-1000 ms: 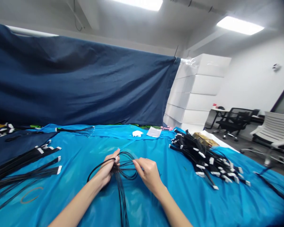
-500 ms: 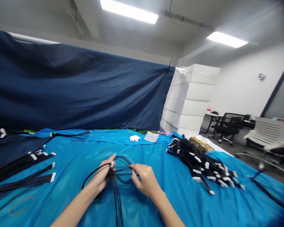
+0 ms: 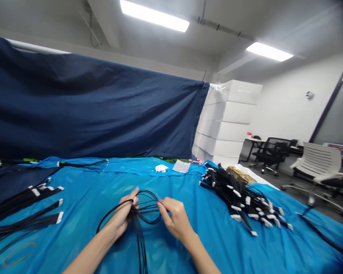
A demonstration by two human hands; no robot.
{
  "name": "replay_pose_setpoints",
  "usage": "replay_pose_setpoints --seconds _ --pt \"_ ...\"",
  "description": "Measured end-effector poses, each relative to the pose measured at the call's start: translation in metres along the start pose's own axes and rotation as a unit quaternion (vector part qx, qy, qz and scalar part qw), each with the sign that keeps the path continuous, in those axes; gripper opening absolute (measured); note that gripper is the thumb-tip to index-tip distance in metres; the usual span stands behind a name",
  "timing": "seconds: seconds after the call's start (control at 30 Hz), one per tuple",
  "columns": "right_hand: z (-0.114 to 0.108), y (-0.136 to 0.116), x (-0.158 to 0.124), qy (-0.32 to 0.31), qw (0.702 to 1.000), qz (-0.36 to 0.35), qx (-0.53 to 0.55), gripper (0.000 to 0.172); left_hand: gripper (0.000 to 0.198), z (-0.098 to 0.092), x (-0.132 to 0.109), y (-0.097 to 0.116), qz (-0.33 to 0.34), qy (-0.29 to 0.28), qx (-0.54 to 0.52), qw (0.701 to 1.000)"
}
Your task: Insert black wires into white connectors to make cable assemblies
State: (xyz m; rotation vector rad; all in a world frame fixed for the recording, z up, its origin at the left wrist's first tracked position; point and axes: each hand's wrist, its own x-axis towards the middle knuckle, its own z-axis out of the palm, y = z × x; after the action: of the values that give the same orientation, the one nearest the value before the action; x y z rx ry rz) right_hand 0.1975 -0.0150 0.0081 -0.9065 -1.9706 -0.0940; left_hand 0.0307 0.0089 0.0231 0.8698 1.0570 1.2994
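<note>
A bundle of thin black cables (image 3: 141, 239) hangs down between my hands, with its upper part curved into loops to the right. My left hand (image 3: 122, 217) is closed around the gathered middle of the bundle, and one thicker black strand arcs over that wrist. At the right end of the loops, the thumb and fingers of my right hand (image 3: 173, 217) pinch the cables. Both hands are above a blue plastic sheet (image 3: 82, 213). The lower ends of the cables run out of view at the bottom edge.
A heap of black cables with white connectors (image 3: 242, 201) lies at right, beside a gold package (image 3: 240, 175). More black cables (image 3: 25, 205) lie at left, near a brown ring (image 3: 18, 255). Crumpled white tissue (image 3: 161, 168) and a clear bag (image 3: 181, 166) sit at the back.
The view has turned slightly to the right, so the surroundings appear shifted left. Both hands keep their grip on the cables, with almost no movement between them.
</note>
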Motion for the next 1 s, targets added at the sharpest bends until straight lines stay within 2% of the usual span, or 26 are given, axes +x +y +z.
replay_pose_setpoints --seconds 0.13,0.43,0.57,0.77,1.0 --pt "0.0007 0.0015 0.0005 0.032 0.999 0.000 0.007 0.027 0.035 -0.0003 -0.0002 -0.0003 0.009 -0.033 0.020 0.999" --pt "-0.0017 0.0001 0.0016 0.060 0.995 0.029 0.078 0.017 0.038 -0.0035 0.0042 -0.0040 0.017 -0.028 0.027 0.999" --pt "-0.0045 0.0005 0.0023 0.060 0.993 0.034 0.096 0.021 0.037 -0.0034 0.0070 -0.0069 -0.002 -0.034 0.027 0.999" --pt "-0.0038 0.0020 0.0020 0.051 0.993 0.031 0.101 0.026 0.035 -0.0016 0.0065 -0.0074 0.000 -0.009 0.012 1.000" --pt "-0.0058 0.0034 0.0021 0.062 0.993 0.016 0.102 0.031 0.041 -0.0003 0.0046 -0.0082 -0.004 -0.036 0.050 0.998"
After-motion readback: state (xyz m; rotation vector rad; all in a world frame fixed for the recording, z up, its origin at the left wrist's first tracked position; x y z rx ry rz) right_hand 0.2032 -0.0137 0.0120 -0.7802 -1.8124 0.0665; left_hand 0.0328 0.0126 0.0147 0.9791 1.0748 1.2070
